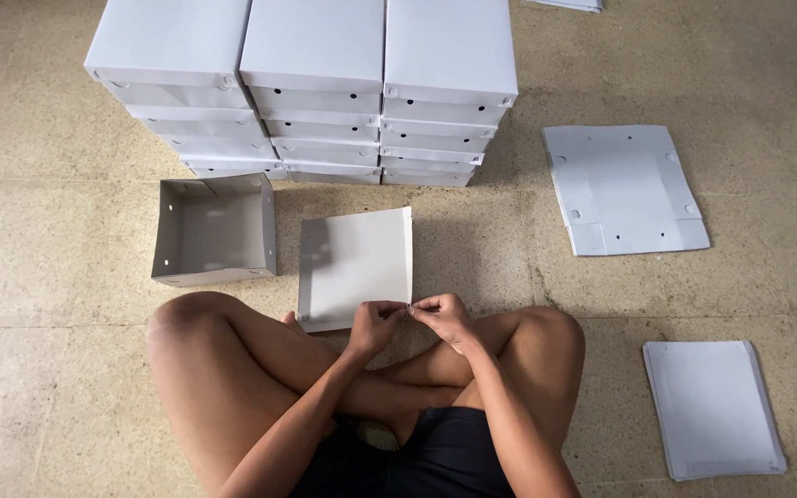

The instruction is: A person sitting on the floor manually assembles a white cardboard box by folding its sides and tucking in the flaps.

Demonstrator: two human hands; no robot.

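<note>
Floor (66, 387): both hands' fingers (397, 314) pinching cardboard sheet (357, 263).

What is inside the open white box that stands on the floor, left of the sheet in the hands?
The open white box shows only its bare grey bottom and inner walls with small holes. Nothing lies in it. No part of its inside is covered.

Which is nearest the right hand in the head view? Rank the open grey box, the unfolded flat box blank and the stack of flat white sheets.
1. Open grey box, left.
2. Unfolded flat box blank, upper right.
3. Stack of flat white sheets, far right.
</note>
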